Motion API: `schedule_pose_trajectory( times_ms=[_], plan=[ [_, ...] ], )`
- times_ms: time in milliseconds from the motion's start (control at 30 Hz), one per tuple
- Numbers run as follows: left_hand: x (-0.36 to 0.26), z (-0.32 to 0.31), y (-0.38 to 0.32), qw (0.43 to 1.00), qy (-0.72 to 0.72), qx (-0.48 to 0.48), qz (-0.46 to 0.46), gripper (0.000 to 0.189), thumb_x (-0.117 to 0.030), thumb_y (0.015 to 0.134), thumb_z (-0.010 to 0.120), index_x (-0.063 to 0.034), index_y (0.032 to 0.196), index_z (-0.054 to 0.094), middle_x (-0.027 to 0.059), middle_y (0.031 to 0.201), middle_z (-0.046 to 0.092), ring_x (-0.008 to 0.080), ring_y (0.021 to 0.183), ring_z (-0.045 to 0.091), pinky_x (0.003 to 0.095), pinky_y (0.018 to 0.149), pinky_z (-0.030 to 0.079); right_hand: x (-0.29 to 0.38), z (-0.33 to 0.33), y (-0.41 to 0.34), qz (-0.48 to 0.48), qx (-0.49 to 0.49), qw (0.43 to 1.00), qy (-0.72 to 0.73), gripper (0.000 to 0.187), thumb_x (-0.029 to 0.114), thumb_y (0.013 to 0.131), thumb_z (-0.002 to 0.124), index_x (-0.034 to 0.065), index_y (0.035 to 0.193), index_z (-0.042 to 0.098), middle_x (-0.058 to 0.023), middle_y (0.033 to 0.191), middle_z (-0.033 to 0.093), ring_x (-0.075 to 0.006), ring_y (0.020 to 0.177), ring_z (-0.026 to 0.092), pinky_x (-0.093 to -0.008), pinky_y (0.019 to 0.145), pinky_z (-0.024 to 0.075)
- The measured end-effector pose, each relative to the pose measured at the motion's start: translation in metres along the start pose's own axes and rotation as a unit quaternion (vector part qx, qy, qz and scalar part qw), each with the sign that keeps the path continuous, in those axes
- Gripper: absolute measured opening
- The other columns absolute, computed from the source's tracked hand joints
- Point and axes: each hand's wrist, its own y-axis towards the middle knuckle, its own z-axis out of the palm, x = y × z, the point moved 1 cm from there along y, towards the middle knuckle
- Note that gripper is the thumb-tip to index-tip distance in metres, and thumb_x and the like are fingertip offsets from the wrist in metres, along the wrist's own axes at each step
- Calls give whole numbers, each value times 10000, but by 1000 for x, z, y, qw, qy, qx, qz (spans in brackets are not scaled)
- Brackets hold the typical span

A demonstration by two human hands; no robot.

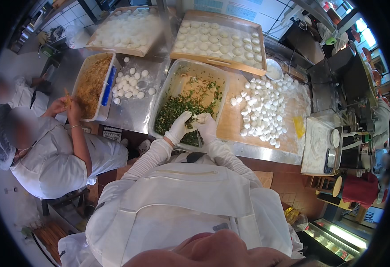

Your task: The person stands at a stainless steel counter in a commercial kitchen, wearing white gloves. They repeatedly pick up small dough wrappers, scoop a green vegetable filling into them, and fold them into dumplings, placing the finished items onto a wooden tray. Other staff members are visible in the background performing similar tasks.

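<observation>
Both my gloved hands meet over the near end of a plastic tub (224, 78) of chopped green filling (173, 108). My left hand (179, 127) and my right hand (207, 126) hold a small piece of white dough (194, 117) between their fingers, with some green filling at it. The fingers hide most of the piece. To the right, many small dough balls (265, 106) lie on a floured wooden board (230, 115). Beyond the tub stands a wooden tray (215, 62) with rows of round, filled dough pieces (211, 36).
At the left, a co-worker (51, 150) works beside a tub of orange-brown filling (91, 86). More dough balls (131, 83) lie between the tubs. Another wooden tray (128, 50) stands at the back left, a white bowl (274, 69) by the board, and a yellow scraper (298, 126) on its right.
</observation>
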Motion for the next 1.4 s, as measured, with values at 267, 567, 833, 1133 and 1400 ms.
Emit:
schedule_pose_trajectory(
  times_ms=[267, 567, 833, 1133, 1400],
  plan=[
    [3, -12, 6, 996, 28, 81, 12, 241, -134, 936, 460, -150, 1169, 517, -2, 1089, 575, 144, 953, 573, 346, 819, 505, 2, -3, 0, 78, 21, 993, 81, 288, -58, 710, 686, 10, 984, 630, -6, 797, 620, -79, 711, 567, -221, 631, 486],
    [18, -30, 21, 992, 103, 70, 33, 374, -64, 893, 442, -19, 1262, 476, 113, 1161, 557, 223, 1012, 572, 379, 844, 497, 7, -5, -5, 48, 34, 998, 22, 199, -27, 710, 687, 10, 905, 674, -62, 835, 665, -128, 726, 613, -251, 661, 504],
    [6, -18, 9, 994, -66, 83, -39, 308, -41, 882, 432, 14, 1157, 559, 98, 1072, 615, 212, 947, 607, 365, 819, 524, -2, -11, -1, -175, -9, 965, -193, 110, -11, 692, 693, 14, 795, 662, -77, 769, 631, -157, 710, 614, -272, 653, 502],
    [-1, -9, 4, 987, 123, 102, 26, 446, 18, 871, 421, 13, 1316, 445, 112, 1220, 564, 176, 1079, 548, 289, 927, 436, 31, -14, -5, 105, 56, 989, 85, 159, -43, 702, 687, 2, 851, 656, -35, 769, 645, -111, 706, 605, -245, 650, 497],
    [-9, 1, 9, 892, 430, 93, 103, 726, 77, 835, 415, -31, 1471, 84, 123, 1226, 564, 174, 1066, 522, 238, 906, 400, 6, -20, 1, -164, 46, 967, -188, 142, -20, 702, 683, 12, 840, 670, -71, 769, 651, -145, 706, 615, -263, 661, 487]
  ],
)
